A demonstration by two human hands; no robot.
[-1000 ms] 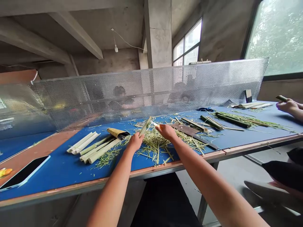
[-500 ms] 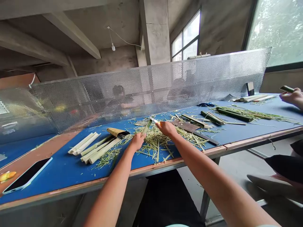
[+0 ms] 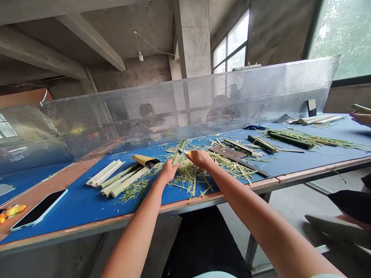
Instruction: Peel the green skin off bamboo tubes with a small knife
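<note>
In my closed left hand (image 3: 168,171) is a short piece of split bamboo (image 3: 178,154), tilted up and away from me. My right hand (image 3: 199,158) is wrapped round a small orange-handled blade (image 3: 182,150), whose metal end lies across the bamboo just above my left fingers. The blade's exact kind is too small to make out. Under both hands a heap of pale green bamboo shavings (image 3: 189,173) covers the blue mat. Left of them lie peeled bamboo strips (image 3: 124,183) and a brown tube-like bamboo sheath (image 3: 143,159) with a dark opening.
A phone (image 3: 40,210) lies at the left. Right of the shavings are a large dark blade (image 3: 252,168), a brown flat piece (image 3: 227,153) and green bamboo pieces (image 3: 290,139). A perforated metal screen (image 3: 197,104) stands behind. Another person's hand (image 3: 361,117) holds bamboo at far right.
The blade in my right hand has moved from the bamboo's upper end down and left along it, closer to my left hand. The view has shifted slightly.
</note>
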